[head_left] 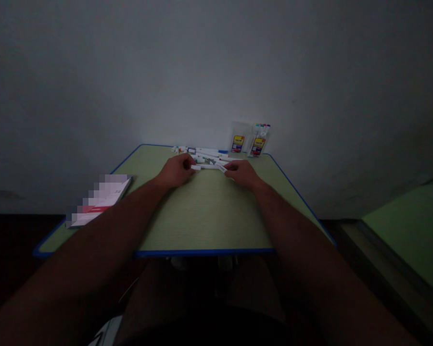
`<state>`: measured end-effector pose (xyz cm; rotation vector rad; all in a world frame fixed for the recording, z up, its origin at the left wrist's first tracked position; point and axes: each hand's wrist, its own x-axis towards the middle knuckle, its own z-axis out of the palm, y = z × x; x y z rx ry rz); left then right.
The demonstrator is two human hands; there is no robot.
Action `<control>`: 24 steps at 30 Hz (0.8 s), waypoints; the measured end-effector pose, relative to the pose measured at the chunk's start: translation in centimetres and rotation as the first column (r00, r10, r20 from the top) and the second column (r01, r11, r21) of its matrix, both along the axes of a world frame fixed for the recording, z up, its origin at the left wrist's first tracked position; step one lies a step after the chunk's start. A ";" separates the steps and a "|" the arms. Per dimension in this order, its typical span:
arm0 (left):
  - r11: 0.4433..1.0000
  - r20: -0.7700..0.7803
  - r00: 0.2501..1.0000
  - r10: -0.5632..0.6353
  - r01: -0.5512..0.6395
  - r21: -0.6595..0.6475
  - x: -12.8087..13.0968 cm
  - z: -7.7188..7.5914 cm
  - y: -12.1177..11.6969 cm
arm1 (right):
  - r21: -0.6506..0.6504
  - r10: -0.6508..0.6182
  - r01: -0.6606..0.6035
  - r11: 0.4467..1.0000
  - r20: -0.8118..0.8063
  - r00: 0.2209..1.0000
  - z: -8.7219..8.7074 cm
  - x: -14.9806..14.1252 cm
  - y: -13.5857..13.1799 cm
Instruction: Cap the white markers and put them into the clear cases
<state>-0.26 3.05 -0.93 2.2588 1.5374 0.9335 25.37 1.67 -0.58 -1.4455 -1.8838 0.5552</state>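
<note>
at the near side of the marker pile (211, 154) on the bench (209, 216), the left grip (176, 170) pinches a white piece (196, 167) jutting to its right; cap or marker end, i cannot tell. farther right along the pile, the right grip (242, 173) is closed on a white marker (221, 168) whose exposed end slants left toward the pile. a clear pouch of markers (259, 144) stands off the pile's right end.

White, colour-ended markers (214, 152) lie loosely heaped toward the table's (209, 211) far edge.
</note>
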 end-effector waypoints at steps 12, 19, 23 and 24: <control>0.999 0.099 0.995 -0.011 0.005 0.053 0.2 -0.1 0.0 | -0.015 -0.006 0.006 1.000 0.001 1.000 0.2 -0.1 -0.1; 0.994 0.194 0.978 -0.080 0.063 0.094 0.2 -0.2 0.0 | -0.175 -0.105 0.044 0.984 -0.355 0.929 0.4 -0.2 -0.1; 0.992 0.181 0.980 -0.078 0.059 0.108 0.2 -0.3 0.1 | -0.339 -0.161 -0.016 0.941 -0.489 0.857 0.8 0.0 -0.1; 0.993 0.175 0.982 -0.070 0.051 0.109 0.2 -0.3 0.1 | -0.358 -0.171 -0.023 0.933 -0.501 0.848 0.9 0.0 -0.1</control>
